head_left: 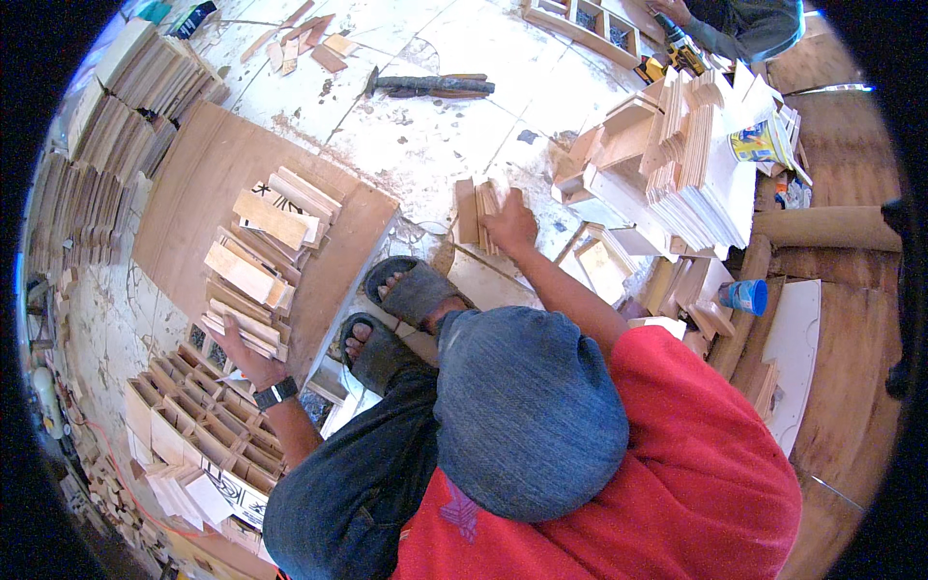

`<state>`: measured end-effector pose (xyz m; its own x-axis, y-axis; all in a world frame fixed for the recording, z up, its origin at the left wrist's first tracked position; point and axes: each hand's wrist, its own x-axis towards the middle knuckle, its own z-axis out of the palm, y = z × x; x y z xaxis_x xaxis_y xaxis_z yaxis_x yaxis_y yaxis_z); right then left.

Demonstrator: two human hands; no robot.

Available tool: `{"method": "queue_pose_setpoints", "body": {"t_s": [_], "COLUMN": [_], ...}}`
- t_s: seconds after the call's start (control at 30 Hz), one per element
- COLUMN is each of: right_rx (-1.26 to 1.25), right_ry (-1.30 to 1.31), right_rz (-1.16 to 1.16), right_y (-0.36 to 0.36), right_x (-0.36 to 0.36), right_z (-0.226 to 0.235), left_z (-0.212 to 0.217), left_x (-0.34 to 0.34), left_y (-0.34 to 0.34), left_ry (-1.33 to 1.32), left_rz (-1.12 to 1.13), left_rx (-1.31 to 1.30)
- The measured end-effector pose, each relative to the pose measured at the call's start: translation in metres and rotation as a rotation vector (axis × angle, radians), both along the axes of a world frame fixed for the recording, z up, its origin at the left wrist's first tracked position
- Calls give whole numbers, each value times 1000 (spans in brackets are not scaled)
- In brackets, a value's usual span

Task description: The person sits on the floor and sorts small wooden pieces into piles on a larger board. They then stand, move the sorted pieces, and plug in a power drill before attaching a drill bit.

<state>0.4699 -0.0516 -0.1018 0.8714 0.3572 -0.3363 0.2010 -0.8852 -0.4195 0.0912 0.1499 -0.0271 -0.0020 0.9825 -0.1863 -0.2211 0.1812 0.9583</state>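
My left hand [253,356], with a dark watch on its wrist, grips the near end of a row of thin wooden strips [253,271]. The strips stand packed together on a brown board [179,184], with a few pieces lying across their tops. Away to the right, my right hand [512,224] closes on a small bundle of wooden strips [468,213] that stands on the white tiled floor. Its fingertips are partly hidden against the pieces. My sandalled feet [416,290] are between the board and this bundle.
Tall stacks of wooden pieces [77,203] stand at far left, a slotted wooden frame [198,411] near left. At right are stacked panels [691,174] and a blue cup [744,296]. Dark pliers-like tools [435,86] lie ahead. Another person's hand [672,10] is near a yellow-black drill [681,48].
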Motion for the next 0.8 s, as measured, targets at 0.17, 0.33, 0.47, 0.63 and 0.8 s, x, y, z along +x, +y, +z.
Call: {"method": "queue_pose_setpoints", "body": {"t_s": [0.17, 0.33, 0.47, 0.63, 0.8], "right_rx": [14, -95, -153, -231, -125], "right_ry": [-17, -40, -82, -114, -45], "right_rz": [-117, -74, 21, -13, -64], "right_y": [-27, -32, -22, -17, -4], "right_x": [26, 32, 22, 24, 20], "right_z": [12, 13, 4, 8, 23], "left_z": [7, 8, 8, 7, 8], "left_x": [3, 7, 5, 5, 7], "left_y": [-4, -5, -5, -3, -6], "left_ry": [67, -2, 34, 16, 43], "left_rz": [24, 18, 7, -5, 56], "left_rx": [11, 5, 16, 35, 27]}}
